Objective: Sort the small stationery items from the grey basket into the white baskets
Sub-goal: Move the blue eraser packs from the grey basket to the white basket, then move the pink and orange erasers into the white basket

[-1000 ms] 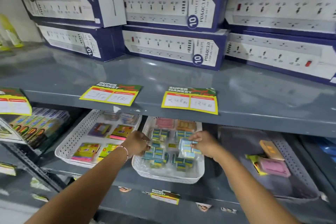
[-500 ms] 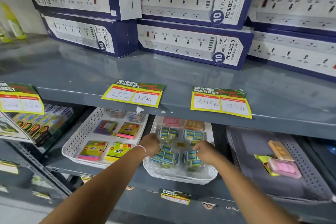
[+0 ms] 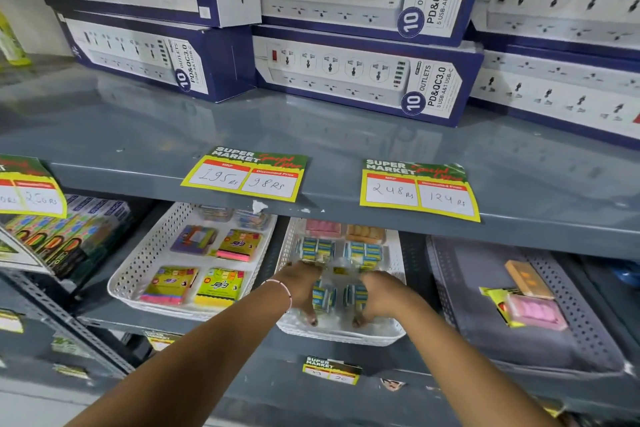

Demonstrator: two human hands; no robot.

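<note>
Both hands are inside the middle white basket (image 3: 341,336) on the lower shelf. My left hand (image 3: 300,288) curls around a blue-and-yellow pack (image 3: 322,295) in the front row. My right hand (image 3: 378,295) curls around the neighbouring blue-and-yellow pack (image 3: 354,295). More such packs (image 3: 317,248) lie behind, with pink and orange packs at the back. The left white basket (image 3: 136,274) holds sticky-note packs (image 3: 221,286). At the right, the grey basket (image 3: 588,326) holds an orange pack (image 3: 528,279), a pink pack (image 3: 535,312) and a yellow-green pack (image 3: 494,296).
The upper shelf's front edge (image 3: 332,211), with price tags (image 3: 417,191), overhangs the backs of the baskets. Boxed power strips (image 3: 360,76) are stacked on it. Colourful boxes (image 3: 65,236) stand left of the white baskets. Another price tag (image 3: 330,369) hangs below.
My right hand set its blue-and-yellow pack down into the middle white basket. Both hands then dropped onto the front-row packs, and the view moved closer.
</note>
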